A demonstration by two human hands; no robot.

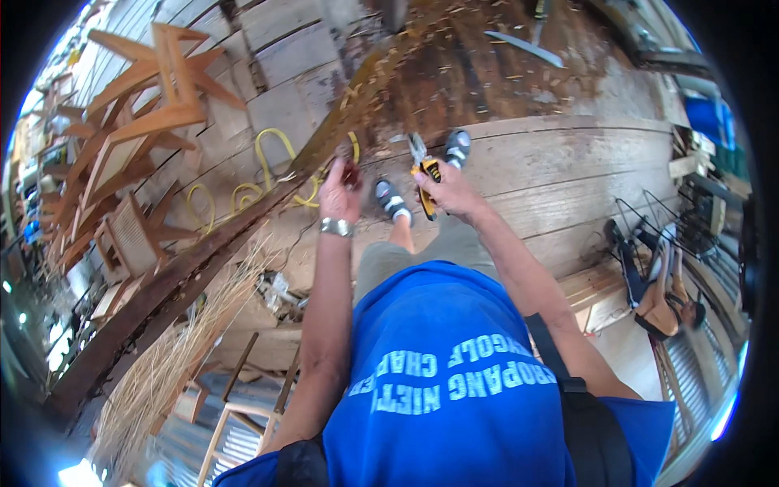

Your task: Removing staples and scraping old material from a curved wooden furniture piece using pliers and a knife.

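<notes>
My right hand [451, 195] is closed round the yellow-and-black handles of a pair of pliers [418, 151], whose metal jaws point away from me. To its left, my left hand [337, 199], with a metal watch [336, 227] on the wrist, is closed and smeared by motion. Something small and dark red [351, 174] shows at its fingers, too blurred to name. Just beyond that hand a piece of yellow hose [354, 146] is in view. Both hands are apart, held over the plank floor in front of my sandalled feet.
A long brown beam [195, 264] runs diagonally at the left, with yellow hose [272, 150] looped beside it. Wooden chair frames [154, 89] are piled at far left. Dry strips [174, 357] lie near left. A curved blade-like piece [526, 49] rests on the chip-strewn surface ahead.
</notes>
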